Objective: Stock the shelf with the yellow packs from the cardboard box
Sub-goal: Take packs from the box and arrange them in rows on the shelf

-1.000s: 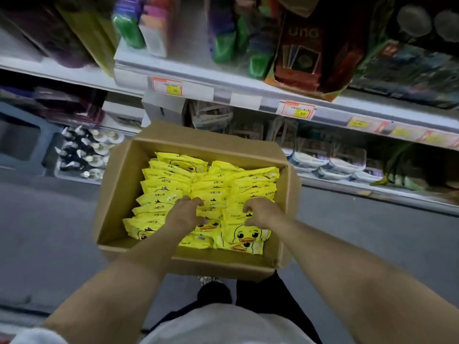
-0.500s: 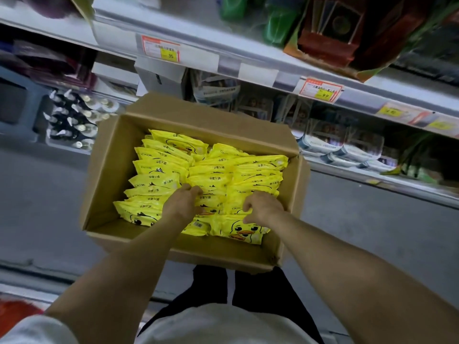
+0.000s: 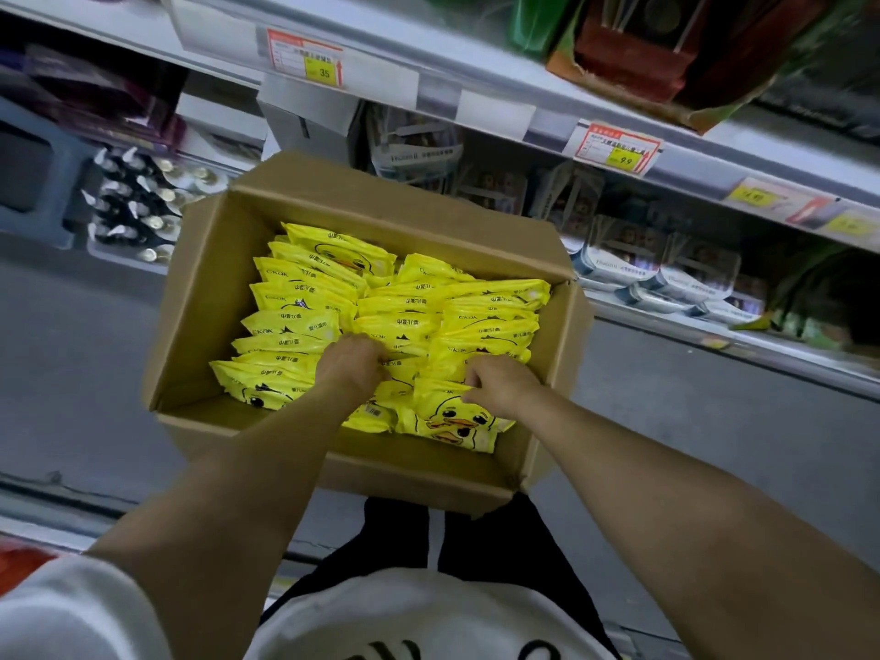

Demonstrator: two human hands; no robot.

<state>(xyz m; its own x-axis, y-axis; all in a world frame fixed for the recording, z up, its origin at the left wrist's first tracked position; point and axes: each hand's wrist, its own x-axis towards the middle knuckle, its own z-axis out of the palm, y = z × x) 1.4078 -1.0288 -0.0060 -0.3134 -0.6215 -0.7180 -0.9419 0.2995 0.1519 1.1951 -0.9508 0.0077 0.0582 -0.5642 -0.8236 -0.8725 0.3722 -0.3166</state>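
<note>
An open cardboard box (image 3: 200, 297) sits on the floor in front of me, filled with rows of yellow packs (image 3: 305, 297) printed with a cartoon duck. Both my hands are down inside the box among the packs in the middle row. My left hand (image 3: 350, 366) has its fingers curled into the packs, gripping some of them. My right hand (image 3: 500, 381) pinches the top edge of a pack just above the front pack with the duck face (image 3: 452, 419). The fingertips of both hands are hidden among the packs.
A store shelf (image 3: 547, 107) with price tags (image 3: 305, 57) runs across the top. Below it a lower shelf holds boxed goods (image 3: 666, 278) at the right and small bottles (image 3: 133, 207) at the left. Grey floor surrounds the box. My legs stand right behind it.
The view has tilted down and closer to the box. Both hands stay in the middle row, with the fingers dug slightly deeper between the packs.
</note>
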